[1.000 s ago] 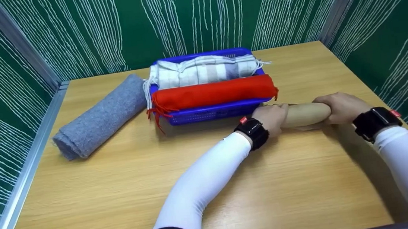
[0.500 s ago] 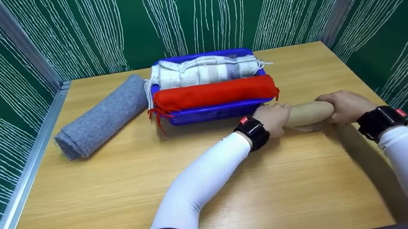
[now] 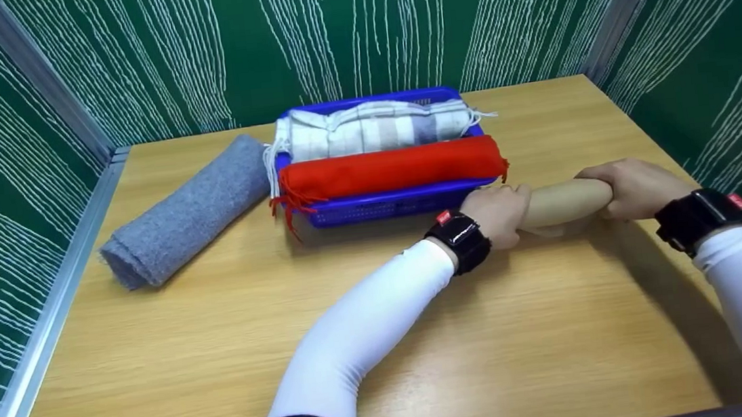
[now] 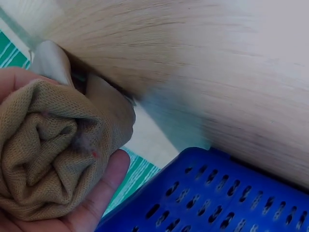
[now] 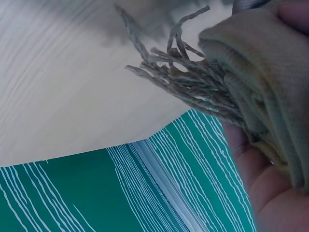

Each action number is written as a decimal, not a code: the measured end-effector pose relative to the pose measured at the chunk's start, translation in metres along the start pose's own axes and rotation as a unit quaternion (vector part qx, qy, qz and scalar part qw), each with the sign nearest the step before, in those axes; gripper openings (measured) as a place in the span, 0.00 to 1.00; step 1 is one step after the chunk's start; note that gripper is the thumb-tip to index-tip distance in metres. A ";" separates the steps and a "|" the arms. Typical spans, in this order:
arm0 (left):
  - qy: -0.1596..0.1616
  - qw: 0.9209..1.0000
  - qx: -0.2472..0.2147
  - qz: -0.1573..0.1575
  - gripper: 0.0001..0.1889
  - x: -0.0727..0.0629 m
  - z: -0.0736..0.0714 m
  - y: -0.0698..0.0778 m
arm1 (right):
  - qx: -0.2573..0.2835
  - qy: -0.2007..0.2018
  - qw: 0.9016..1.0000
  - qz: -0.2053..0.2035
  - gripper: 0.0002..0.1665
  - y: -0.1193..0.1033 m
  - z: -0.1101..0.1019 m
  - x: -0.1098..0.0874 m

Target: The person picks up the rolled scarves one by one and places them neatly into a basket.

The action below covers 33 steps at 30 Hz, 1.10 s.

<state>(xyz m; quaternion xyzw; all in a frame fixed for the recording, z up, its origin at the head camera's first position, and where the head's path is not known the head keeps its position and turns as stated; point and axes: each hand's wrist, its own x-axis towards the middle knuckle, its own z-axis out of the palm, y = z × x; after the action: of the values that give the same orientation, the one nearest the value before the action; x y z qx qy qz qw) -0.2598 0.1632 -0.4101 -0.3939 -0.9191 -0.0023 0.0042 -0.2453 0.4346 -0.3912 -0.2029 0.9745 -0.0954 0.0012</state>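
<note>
A rolled beige scarf [image 3: 564,203] lies between my two hands at the right of the table, by the basket's front right corner. My left hand [image 3: 498,215] grips its left end; in the left wrist view the spiral end of the scarf [image 4: 50,150] fills the palm, with a thumb or finger along its side. My right hand [image 3: 634,188] holds the other end. From that end twisted fringe [image 5: 193,79] hangs out, seen in the right wrist view, with fingers curled under the folded layers. A loose flap of the scarf shows under the roll.
A blue plastic basket [image 3: 384,208] stands at the table's back, holding a rolled red scarf [image 3: 388,170] and a rolled white checked scarf [image 3: 363,129]. Left of it lies a rolled grey cloth [image 3: 184,213]. Green walls with white streaks enclose the wooden table [image 3: 222,359].
Both hands keep their grip on the beige scarf. The right hand has shifted slightly right and up, and the roll tilts a little more, its right end higher.
</note>
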 end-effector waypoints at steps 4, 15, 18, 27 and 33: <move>0.000 1.000 -0.001 -0.002 0.28 -0.002 -0.003 0.001 | 0.002 0.003 1.000 0.000 0.34 -0.002 -0.002 0.000; -0.012 1.000 -0.003 -0.011 0.33 -0.006 -0.013 0.004 | 0.000 0.007 1.000 -0.003 0.32 -0.007 -0.011 -0.001; -0.012 1.000 -0.003 -0.013 0.33 -0.006 -0.015 0.005 | 0.000 0.004 1.000 0.001 0.32 -0.009 -0.013 0.000; -0.018 1.000 0.005 -0.015 0.33 -0.006 -0.019 0.006 | -0.009 0.017 1.000 -0.014 0.33 -0.009 -0.016 -0.001; -0.015 1.000 -0.001 -0.017 0.34 -0.009 -0.024 0.007 | -0.012 0.022 1.000 -0.004 0.34 -0.012 -0.020 -0.004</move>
<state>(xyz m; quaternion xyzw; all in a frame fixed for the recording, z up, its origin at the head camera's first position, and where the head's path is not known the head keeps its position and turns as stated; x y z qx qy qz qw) -0.2483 0.1617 -0.3864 -0.3787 -0.9255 0.0033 -0.0102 -0.2379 0.4285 -0.3695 -0.2045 0.9746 -0.0884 -0.0229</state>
